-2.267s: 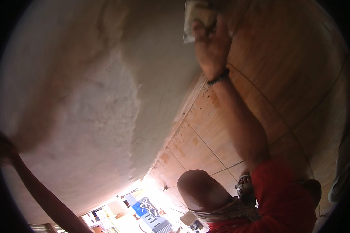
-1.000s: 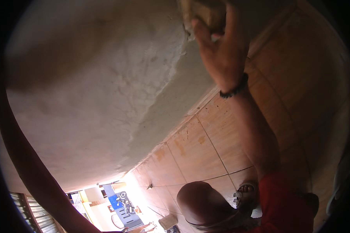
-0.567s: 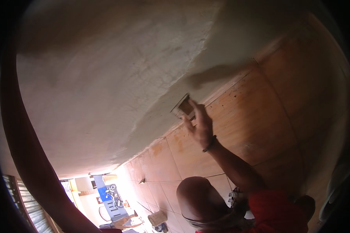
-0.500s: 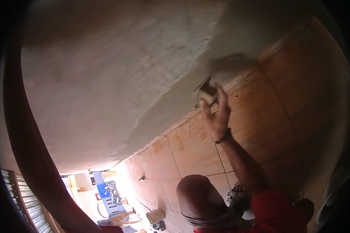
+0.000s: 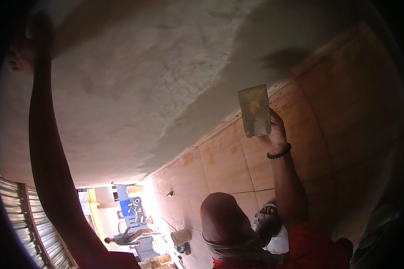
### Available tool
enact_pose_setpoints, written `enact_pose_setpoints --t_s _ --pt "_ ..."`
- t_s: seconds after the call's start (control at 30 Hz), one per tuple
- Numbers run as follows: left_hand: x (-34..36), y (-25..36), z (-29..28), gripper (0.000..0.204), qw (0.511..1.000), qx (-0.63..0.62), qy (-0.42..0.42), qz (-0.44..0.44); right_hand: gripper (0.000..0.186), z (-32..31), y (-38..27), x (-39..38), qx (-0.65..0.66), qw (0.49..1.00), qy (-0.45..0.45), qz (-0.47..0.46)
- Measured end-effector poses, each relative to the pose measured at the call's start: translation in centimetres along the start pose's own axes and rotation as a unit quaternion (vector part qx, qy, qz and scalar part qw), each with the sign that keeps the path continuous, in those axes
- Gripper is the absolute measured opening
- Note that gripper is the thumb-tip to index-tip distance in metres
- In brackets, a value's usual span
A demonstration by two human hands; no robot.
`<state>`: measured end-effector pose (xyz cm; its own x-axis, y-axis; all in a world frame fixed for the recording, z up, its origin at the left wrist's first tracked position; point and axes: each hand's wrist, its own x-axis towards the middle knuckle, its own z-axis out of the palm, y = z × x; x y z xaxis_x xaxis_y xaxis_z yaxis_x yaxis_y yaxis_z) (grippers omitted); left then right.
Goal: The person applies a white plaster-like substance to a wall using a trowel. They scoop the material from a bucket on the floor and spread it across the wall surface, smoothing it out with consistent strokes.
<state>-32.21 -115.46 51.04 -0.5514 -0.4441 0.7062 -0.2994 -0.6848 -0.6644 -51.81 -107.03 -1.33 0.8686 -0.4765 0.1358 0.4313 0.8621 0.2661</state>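
Observation:
My right hand, a dark bead bracelet at its wrist, is closed on a rectangular hand float. The float's broad grey face, stained with a yellowish patch, is turned up; my fingers are mostly hidden behind it. It is held near the seam where a grey plastered wall meets the tiled floor. A darker, damp-looking band of plaster runs along the wall's foot. My left arm stretches to the upper left, where my left hand is at the wall; its fingers are too dark to read.
My bent knee and sandalled foot are low in the view. Farther off on the floor stand a block-like container and a small dark piece. Beyond are a person, a motorcycle and corrugated metal sheeting.
My right hand has drawn back from the wall's foot, slightly to the right, and turned the float so its broad face shows. The left hand has come into view at the upper left.

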Motion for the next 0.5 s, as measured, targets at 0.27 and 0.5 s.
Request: enact_pose_setpoints --t_s 0.27,0.5 --pt "0.7 0.8 -0.4 0.036 0.996 -0.029 0.073 0.039 0.047 2.5 -1.3 0.9 -0.071 0.993 0.047 -0.076" --pt "-0.9 -1.8 0.1 0.042 0.998 -0.023 0.01 0.054 0.044 1.4 -4.7 2.2 -0.399 0.86 0.203 -0.243"
